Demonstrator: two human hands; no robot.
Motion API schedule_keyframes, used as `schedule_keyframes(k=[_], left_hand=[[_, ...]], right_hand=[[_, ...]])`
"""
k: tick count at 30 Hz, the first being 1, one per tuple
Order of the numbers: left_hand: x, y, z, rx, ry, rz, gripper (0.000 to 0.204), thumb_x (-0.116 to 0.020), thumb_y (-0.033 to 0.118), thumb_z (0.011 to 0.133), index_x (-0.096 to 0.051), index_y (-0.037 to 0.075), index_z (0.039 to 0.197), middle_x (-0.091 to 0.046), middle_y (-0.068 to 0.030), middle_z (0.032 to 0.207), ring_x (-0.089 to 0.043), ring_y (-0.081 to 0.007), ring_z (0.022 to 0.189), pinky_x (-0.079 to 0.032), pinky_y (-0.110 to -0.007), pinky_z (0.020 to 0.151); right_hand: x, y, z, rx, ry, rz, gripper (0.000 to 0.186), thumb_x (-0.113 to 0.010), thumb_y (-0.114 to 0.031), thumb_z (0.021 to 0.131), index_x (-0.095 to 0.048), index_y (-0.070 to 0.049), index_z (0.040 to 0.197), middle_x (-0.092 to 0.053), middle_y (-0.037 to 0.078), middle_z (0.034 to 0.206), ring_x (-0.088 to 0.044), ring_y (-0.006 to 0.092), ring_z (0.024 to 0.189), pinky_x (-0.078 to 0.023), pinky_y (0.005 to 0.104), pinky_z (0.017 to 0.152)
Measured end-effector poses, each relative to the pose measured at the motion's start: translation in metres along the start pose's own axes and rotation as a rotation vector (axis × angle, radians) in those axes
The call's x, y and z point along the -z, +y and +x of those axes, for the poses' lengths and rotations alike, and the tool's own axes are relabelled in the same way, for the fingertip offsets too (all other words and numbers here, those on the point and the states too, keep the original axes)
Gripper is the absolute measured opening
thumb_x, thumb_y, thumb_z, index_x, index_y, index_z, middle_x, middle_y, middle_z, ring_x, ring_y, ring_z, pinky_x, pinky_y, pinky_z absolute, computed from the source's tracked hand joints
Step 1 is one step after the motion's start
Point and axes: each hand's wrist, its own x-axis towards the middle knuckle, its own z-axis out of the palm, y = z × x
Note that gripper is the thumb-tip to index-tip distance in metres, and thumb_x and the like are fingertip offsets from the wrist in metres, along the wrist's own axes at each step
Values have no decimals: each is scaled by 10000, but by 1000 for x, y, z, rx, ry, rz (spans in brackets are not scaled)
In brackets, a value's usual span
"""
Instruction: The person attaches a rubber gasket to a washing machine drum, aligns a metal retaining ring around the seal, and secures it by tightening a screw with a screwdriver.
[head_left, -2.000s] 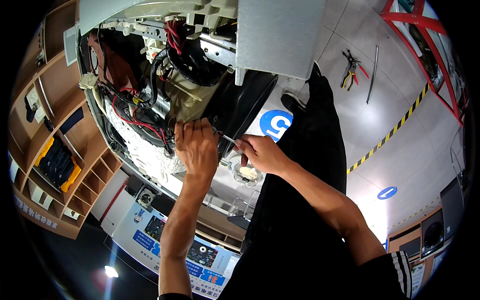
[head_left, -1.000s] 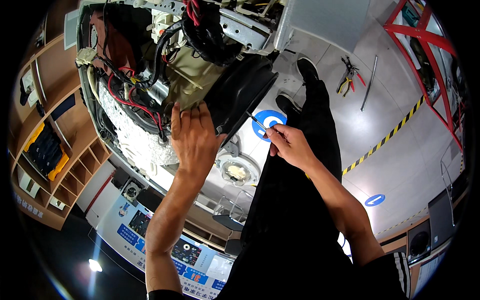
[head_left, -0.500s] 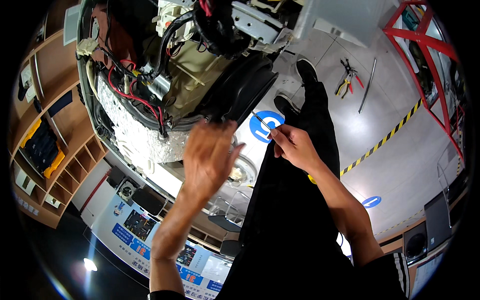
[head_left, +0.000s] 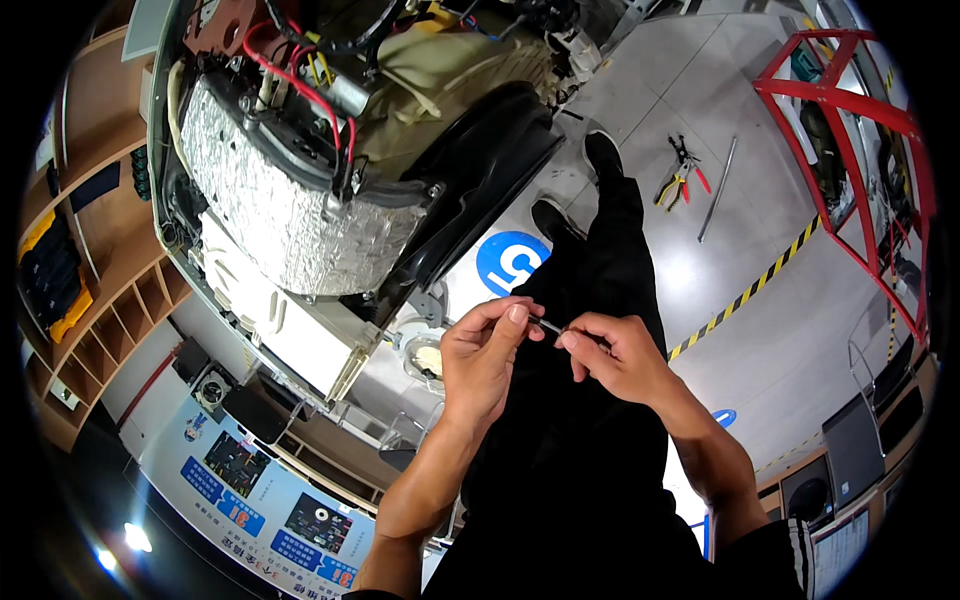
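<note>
My left hand and my right hand meet in front of my dark trousers. Between them is a thin grey metal rod, with the fingertips of the left hand pinched on one end and those of the right on the other. Fingers hide both ends, so its exact kind does not show. Beyond the hands, at upper left, stands an opened appliance with a foil-covered curved housing, a black rubber ring and red wires. Neither hand touches the appliance.
Pliers with red and yellow handles and a long metal bar lie on the grey floor to the right. A red metal frame stands farther right, by yellow-black floor tape. Wooden shelving lines the left.
My left hand has come away from the appliance, moved right and pinched the rod that my right hand held. The right hand has lowered slightly. The view has shifted.
</note>
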Motion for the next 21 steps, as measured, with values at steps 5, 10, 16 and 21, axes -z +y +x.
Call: schedule_keyframes(k=[5, 10, 16, 21], left_hand=[[14, -21, 0, -60, 69, -71, 177, -617, 140, 957, -636, -32, 995, -645, -137, 984, -608, -187, 825, -519, -319, 785], [27, -59, 11, -25, 80, 320, 234, -636, 137, 946, -662, -67, 1059, -676, -134, 958, -635, -184, 864, -520, -310, 821], [44, -158, 70, 218, 72, 494, 296, -674, 158, 922, -660, -40, 1141, -680, -91, 949, -634, -126, 849, -523, -239, 765], [73, -276, 186, 219, -31, 752, 205, -685, 172, 897, -655, -25, 943, -670, -66, 781, -627, -110, 685, -510, -234, 641]], right_hand=[[-13, 23, -15, 15, 76, -51, 181, -602, -166, 950, -665, -1, 912, -631, 49, 604, -576, 85, 514, -390, 220, 476], [5, 64, -35, -136, 164, -20, 219, -586, -187, 966, -660, 13, 915, -626, 56, 615, -588, 74, 562, -414, 214, 530], [66, 148, -31, -325, 365, 343, 283, -529, -256, 1005, -626, 4, 953, -576, 38, 626, -431, 51, 485, -312, 204, 455], [128, 222, -18, -426, 543, 611, 289, -538, -291, 1001, -604, -10, 987, -549, 56, 626, -371, 61, 445, -254, 219, 418]])
